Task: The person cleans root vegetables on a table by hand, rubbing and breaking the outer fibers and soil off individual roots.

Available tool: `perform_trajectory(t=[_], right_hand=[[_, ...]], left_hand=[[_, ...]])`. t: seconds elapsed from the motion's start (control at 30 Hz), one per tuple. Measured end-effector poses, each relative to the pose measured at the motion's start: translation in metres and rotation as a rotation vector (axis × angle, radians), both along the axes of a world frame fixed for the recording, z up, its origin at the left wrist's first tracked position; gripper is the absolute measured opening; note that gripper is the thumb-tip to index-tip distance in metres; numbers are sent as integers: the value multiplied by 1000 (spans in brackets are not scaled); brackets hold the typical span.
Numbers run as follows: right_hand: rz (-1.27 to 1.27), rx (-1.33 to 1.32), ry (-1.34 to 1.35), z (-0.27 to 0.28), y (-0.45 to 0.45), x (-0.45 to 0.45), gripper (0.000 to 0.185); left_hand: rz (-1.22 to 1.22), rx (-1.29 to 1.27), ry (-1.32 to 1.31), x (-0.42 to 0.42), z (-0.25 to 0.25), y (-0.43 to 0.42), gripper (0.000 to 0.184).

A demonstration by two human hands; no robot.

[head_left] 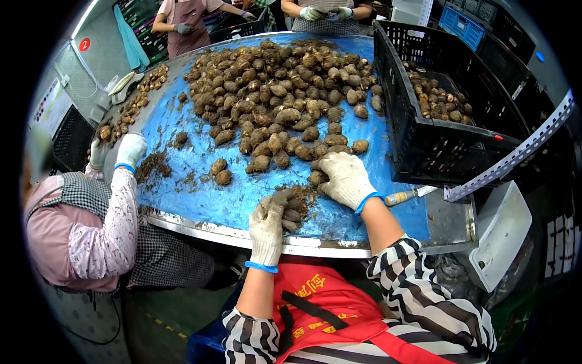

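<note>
My right hand (347, 180), in a white glove with a blue band, has its fingers closed on a brown taro (316, 178) at the near edge of the pile. To its left, my left hand (268, 221) is low over the blue sheet, near the table's front edge. Its glove is dark with soil and the fingers are curled together. Whatever lies inside them, if anything, is hidden. Loose soil and root fibres (305, 195) lie between my hands. Ahead spreads a large heap of soil-covered taros (267, 91).
A knife with a wooden handle (400, 198) lies right of my hand. Beyond it stands a black crate (436, 142) with taros inside. A co-worker (91, 224) sits at left, gloved hands by smaller taros (130, 112). Two people stand across the table. A white bin (503, 227) is lower right.
</note>
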State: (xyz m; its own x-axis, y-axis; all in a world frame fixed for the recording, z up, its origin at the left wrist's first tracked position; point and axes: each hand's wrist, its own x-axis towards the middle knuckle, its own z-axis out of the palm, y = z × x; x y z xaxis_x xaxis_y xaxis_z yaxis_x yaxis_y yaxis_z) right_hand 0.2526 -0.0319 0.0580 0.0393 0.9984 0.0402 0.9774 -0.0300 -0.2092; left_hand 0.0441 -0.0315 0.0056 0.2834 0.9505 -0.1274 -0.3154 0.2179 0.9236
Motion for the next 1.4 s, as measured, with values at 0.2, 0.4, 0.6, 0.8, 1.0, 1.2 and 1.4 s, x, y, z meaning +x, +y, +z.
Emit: perform_trajectory(t=[0.2, 0.4, 0.6, 0.8, 1.0, 1.2, 1.4], right_hand=[[16, 215, 172, -6, -1, -5, 42], [43, -75, 1261, -19, 4, -4, 50], [146, -173, 1497, -20, -1, -22, 48], [170, -35, 1355, -21, -6, -39, 37], [90, 158, 1068, -16, -9, -40, 34], [206, 368, 858, -19, -11, -46, 30], [173, 477, 760, -24, -11, -47, 19]], left_hand=[[-41, 10, -17, -1, -4, 2, 31], [46, 118, -67, 3, -4, 3, 45], [-79, 159, -5, 0, -10, 6, 49], [-106, 54, -164, -5, -23, 11, 44], [-23, -80, -295, -5, 0, 6, 40], [-29, 40, -125, -1, -1, 3, 50], [-98, 90, -167, -1, 6, 0, 59]])
